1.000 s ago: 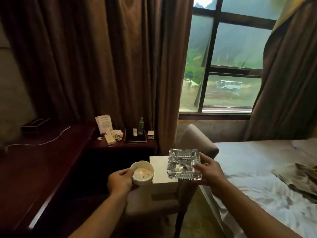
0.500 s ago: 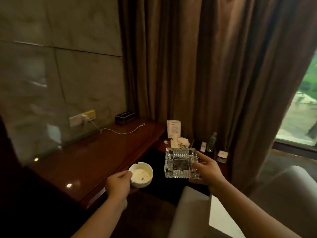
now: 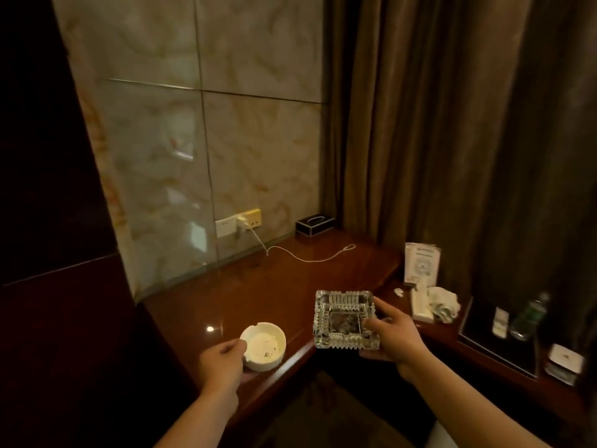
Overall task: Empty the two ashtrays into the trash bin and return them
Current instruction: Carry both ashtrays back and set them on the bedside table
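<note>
Head view: a dim room corner with a dark red wooden desk (image 3: 258, 286) against a marbled wall.
Left hand (image 3: 223, 363): fingers curled around the near rim of the white round ashtray (image 3: 263, 345), thumb on top of the rim.
White round ashtray: held above the desk's front edge; pale ash and a few dark specks inside.
Right hand (image 3: 392, 337): grasping the right side of the square glass ashtray (image 3: 344, 320), thumb over the rim, fingers beneath.
Square glass ashtray: held level just beyond the desk's edge, dark residue in its well.
Desk surface: black tissue box (image 3: 315, 224) at the back, white cable (image 3: 307, 258) running from the wall socket (image 3: 237, 221).
Lower side shelf: leaflet (image 3: 421, 263), crumpled tissue (image 3: 444, 302), green bottle (image 3: 529, 315) on a dark tray (image 3: 504, 347).
Trash bin: not in view.
</note>
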